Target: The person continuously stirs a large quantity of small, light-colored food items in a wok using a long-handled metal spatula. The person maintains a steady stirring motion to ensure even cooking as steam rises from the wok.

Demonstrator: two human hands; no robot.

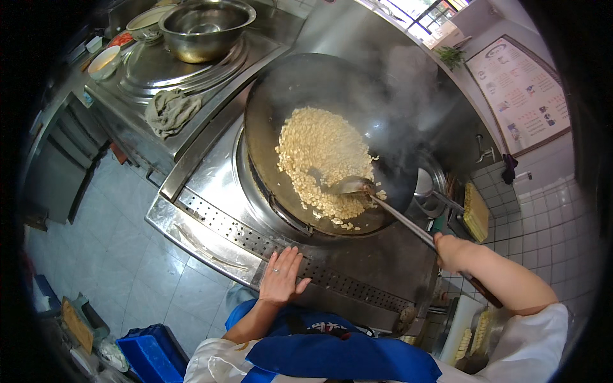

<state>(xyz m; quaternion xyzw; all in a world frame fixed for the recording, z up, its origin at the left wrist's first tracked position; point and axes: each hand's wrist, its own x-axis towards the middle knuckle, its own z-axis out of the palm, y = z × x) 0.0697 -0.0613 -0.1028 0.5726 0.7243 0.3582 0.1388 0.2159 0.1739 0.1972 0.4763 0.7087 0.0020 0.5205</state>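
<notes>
In my right hand (449, 253) is the long handle of a metal wok ladle (355, 185), gripped near its wooden end. The ladle's bowl rests among small, pale yellow diced pieces (325, 143) heaped in a large steaming wok (268, 105). Some pieces lie scattered at the heap's lower right edge. My left hand (282, 280) lies flat, fingers spread, on the front edge of the steel stove (330, 261), beside its perforated strip. It wears a ring and holds nothing.
A grey cloth (172, 112), a large metal bowl (206, 28) and a smaller bowl (104, 62) stand on the left counter. Right of the wok is a metal pot (433, 177). A blue crate (151, 352) sits on the floor at lower left. Steam veils the wok's far right side.
</notes>
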